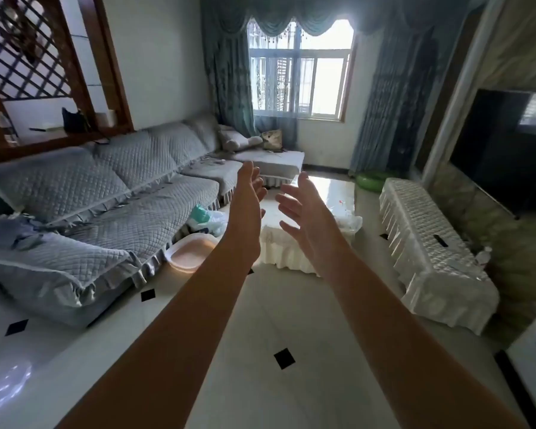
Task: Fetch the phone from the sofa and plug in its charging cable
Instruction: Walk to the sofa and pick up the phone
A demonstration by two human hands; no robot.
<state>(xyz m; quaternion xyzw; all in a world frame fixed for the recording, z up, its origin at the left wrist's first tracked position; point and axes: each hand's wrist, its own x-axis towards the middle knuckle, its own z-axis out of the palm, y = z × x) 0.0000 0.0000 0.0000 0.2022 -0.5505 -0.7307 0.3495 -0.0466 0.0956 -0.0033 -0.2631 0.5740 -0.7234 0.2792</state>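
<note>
Head view takes in a living room from its near end. Largest is the long grey quilted L-shaped sofa (130,193), running along the left wall and turning at the far corner under the window. Next comes the low white-draped cabinet (430,252) along the right wall beneath a black television screen (505,150), then the glossy white coffee table (325,196) standing between the two. Just beside the sofa's front edge, on the tiled floor, sit a pale pink plastic basin (189,250) and a crumpled white-and-green plastic bag (206,218).

Both bare arms reach forward in mid-air. The left hand (248,193) is edge-on with fingers nearly straight and empty; the right hand (300,209) has its fingers spread wide, holding nothing.

The phone cannot be made out: small scattered items lie on the sofa's far seat, too small to identify, and no charging cable is visible either. By my reading the task has barely begun, with the fetching and the plugging both left to do.
</note>
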